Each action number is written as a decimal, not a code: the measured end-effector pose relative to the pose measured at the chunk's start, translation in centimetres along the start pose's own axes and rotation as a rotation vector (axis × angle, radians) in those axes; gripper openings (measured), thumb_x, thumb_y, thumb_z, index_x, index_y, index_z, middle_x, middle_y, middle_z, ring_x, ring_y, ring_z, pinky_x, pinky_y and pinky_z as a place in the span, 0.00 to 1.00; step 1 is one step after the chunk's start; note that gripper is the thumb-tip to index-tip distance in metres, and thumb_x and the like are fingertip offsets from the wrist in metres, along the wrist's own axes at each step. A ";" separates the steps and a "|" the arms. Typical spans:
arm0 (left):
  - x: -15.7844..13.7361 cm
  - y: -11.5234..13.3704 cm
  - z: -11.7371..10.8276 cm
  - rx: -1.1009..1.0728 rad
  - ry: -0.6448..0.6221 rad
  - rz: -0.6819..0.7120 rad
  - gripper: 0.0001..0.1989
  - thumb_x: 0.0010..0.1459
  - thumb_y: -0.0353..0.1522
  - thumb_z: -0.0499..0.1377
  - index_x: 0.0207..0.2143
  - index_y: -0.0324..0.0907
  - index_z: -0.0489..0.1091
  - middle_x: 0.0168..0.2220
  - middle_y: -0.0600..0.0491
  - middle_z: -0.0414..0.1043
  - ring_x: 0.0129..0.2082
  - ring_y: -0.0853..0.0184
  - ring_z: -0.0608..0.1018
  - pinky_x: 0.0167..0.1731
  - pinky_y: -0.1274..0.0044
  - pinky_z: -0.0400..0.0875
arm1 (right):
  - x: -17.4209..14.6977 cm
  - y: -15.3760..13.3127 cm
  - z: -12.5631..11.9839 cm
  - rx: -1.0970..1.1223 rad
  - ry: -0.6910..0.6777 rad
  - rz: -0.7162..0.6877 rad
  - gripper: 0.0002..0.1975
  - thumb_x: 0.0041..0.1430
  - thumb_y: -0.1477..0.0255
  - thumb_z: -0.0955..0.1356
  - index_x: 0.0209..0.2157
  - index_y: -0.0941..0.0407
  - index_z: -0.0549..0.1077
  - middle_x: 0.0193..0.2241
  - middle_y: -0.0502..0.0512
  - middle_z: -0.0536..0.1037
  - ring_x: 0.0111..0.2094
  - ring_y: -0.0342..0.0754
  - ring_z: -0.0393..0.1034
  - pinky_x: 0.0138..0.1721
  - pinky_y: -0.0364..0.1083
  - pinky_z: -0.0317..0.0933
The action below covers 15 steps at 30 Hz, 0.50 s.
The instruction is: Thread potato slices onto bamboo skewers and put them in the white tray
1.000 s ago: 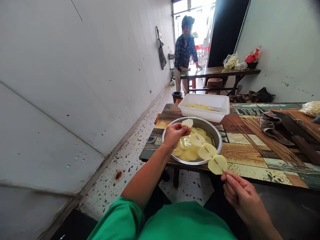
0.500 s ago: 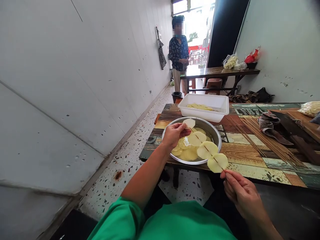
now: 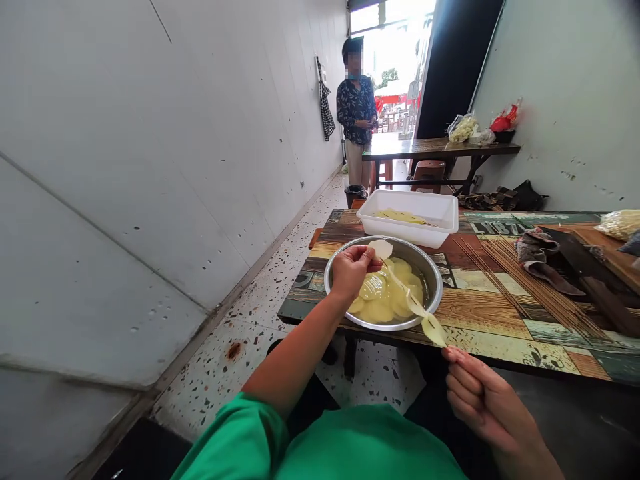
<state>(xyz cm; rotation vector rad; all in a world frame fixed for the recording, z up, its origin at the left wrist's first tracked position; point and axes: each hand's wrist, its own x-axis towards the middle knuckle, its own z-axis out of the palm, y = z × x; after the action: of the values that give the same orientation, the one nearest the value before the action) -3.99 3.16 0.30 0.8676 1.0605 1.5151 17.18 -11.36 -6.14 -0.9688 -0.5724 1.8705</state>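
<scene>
Between my hands stretches a thin wooden skewer threaded with several pale potato slices (image 3: 416, 303), seen nearly edge-on. My right hand (image 3: 487, 393) pinches the skewer's near end, just past the table's front edge. At the far end, my left hand (image 3: 353, 268) is closed with thumb and fingers on a potato slice (image 3: 381, 249); the skewer's tip is hidden there. Both hands keep the skewer slanted over a metal basin (image 3: 438, 293), where many loose potato slices (image 3: 376, 303) lie in water. The left forearm reaches across the basin's near left rim.
Behind the basin stands a white plastic tub (image 3: 407, 230) with skewered slices inside. Bare skewers (image 3: 540, 280) lie on the patterned table (image 3: 480, 303) at right, beside a crumpled cloth (image 3: 537, 250). A person (image 3: 356, 110) stands by a farther table (image 3: 400, 148). A wall runs along the left.
The threaded slices have turned from face-on to nearly edge-on. My right hand has rolled and dropped slightly; my left hand stays at the far end.
</scene>
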 end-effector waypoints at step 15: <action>0.2 2.3 -0.3 -0.206 -0.093 -0.416 0.08 0.55 0.24 0.60 0.23 0.35 0.68 0.19 0.53 0.71 0.18 0.77 0.73 0.23 0.85 0.70 | 0.7 0.9 -2.2 -0.762 0.395 -0.745 0.10 0.47 0.64 0.75 0.32 0.52 0.80 0.29 0.57 0.80 0.31 0.53 0.73 0.36 0.50 0.67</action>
<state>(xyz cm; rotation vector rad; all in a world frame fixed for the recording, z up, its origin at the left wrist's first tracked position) -5.14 3.13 2.39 0.5287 0.9294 1.1950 18.29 -11.15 -8.31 -1.3177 -1.2340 0.7561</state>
